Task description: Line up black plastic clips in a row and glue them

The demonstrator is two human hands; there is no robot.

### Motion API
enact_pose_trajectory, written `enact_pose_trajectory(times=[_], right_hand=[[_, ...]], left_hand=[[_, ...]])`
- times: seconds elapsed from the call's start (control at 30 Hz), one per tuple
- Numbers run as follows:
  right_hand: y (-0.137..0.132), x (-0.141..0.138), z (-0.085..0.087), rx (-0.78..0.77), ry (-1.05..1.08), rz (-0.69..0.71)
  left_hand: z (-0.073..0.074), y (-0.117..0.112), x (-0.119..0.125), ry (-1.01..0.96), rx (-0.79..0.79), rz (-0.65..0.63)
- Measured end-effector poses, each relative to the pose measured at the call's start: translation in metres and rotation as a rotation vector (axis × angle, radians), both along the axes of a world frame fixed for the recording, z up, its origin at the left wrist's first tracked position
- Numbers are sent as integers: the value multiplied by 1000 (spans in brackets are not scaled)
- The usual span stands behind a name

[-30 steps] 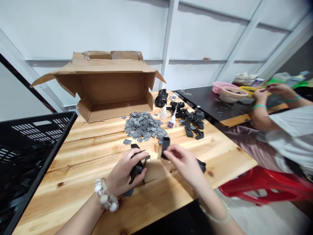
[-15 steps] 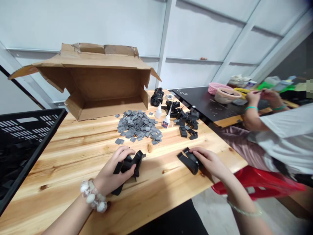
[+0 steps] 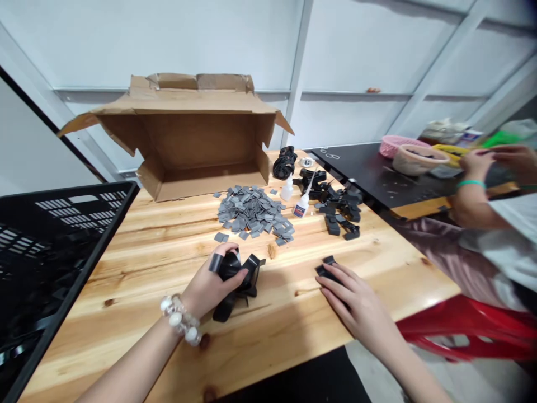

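Observation:
My left hand (image 3: 208, 288), with a beaded bracelet at the wrist, is closed around several black plastic clip-like pieces (image 3: 250, 273) low over the wooden table. They point different ways between thumb and fingers. My right hand (image 3: 357, 302) lies palm down with its fingers stretched over black plastic pieces (image 3: 326, 268) on the table. Most of those pieces are hidden under the fingers. Beyond my hands is a pile of small grey flat pads (image 3: 254, 210). Right of the pile lies a heap of similar black pieces (image 3: 342, 207).
An open cardboard box (image 3: 201, 145) lies at the back. Two small white bottles (image 3: 301, 206) stand beside the pads. At left is a black plastic crate (image 3: 121, 204). A co-worker's hands (image 3: 478, 162) are at a black table with baskets (image 3: 419, 159), near a red stool (image 3: 465, 330).
The view has swung left, so the scene sits further right. My right hand has moved from the side of the black pieces to flat over them. My left hand still holds its pieces.

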State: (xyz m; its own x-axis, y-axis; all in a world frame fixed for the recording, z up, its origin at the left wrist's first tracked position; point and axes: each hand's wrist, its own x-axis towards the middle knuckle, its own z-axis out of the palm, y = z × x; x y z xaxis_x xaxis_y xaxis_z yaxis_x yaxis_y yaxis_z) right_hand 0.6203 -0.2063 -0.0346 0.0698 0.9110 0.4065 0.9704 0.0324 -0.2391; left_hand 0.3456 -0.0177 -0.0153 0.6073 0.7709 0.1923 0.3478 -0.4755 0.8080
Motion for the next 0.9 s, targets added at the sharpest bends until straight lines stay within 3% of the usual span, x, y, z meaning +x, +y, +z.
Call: enact_pose_trajectory(times=[0.1,0.27,0.47,0.63,0.77,0.9], right_hand=[[7,-35,-2,29,-38,-18],[24,-85,6,-22,-24,95],[54,-100,39,-46,28,135],[81,-115,45,-115,-36,257],[81,-101,55,-47,52,262],[58,-56,72,25,275,179]], left_hand=[[1,2,1,-56,-75,47],[-1,8,1,-125,-55,138],[-4,12,1,-154,-25,158],[-4,10,1,-158,-16,147],[-3,10,2,-161,3,139],[-1,8,1,-123,55,140]])
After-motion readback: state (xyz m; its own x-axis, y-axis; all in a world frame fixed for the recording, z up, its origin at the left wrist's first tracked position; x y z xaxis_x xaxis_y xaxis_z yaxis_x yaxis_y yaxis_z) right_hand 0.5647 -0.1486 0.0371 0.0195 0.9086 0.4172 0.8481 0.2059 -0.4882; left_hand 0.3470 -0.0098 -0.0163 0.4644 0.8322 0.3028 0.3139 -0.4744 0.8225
